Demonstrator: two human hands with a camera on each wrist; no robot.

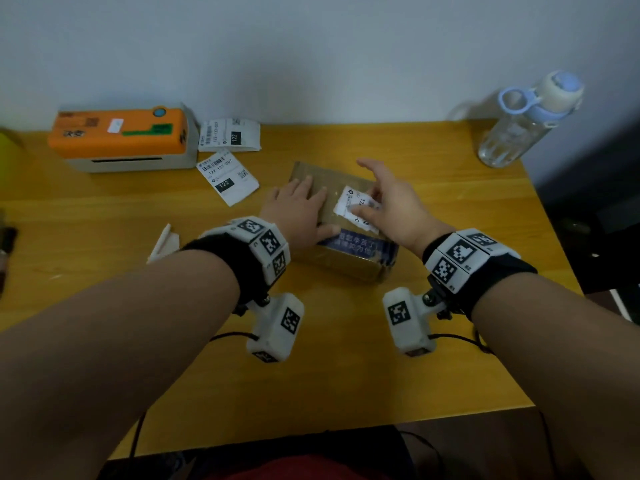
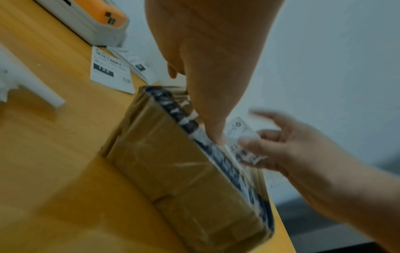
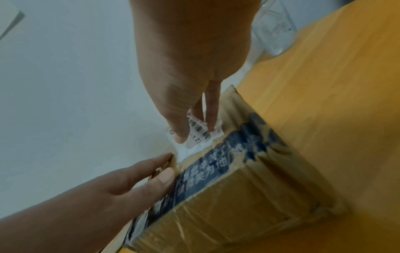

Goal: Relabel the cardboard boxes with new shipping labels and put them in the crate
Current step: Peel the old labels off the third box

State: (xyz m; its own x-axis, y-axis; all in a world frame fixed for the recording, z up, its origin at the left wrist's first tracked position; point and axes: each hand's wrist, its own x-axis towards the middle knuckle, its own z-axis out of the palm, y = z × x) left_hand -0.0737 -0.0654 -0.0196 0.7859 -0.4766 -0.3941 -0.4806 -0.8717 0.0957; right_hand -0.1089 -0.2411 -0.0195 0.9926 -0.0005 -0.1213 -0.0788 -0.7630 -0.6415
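Observation:
A taped brown cardboard box (image 1: 349,261) with a blue printed strip lies at the middle of the yellow table. My left hand (image 1: 301,202) lies flat on the left part of its top, fingers straight, thumb (image 2: 216,137) at the near edge. On the right part of the top my right hand (image 1: 372,206) pinches a white shipping label (image 1: 353,206) with a ragged lower edge between thumb and fingers. The left wrist view shows this label (image 2: 242,135) partly lifted off the box (image 2: 184,171). The right wrist view shows a barcode on the label (image 3: 199,135).
An orange and white label printer (image 1: 121,136) stands at the back left. Two loose printed labels (image 1: 228,176) lie beside it. A scrap of white paper (image 1: 164,242) lies left of the box. A clear water bottle (image 1: 526,119) stands at the back right corner.

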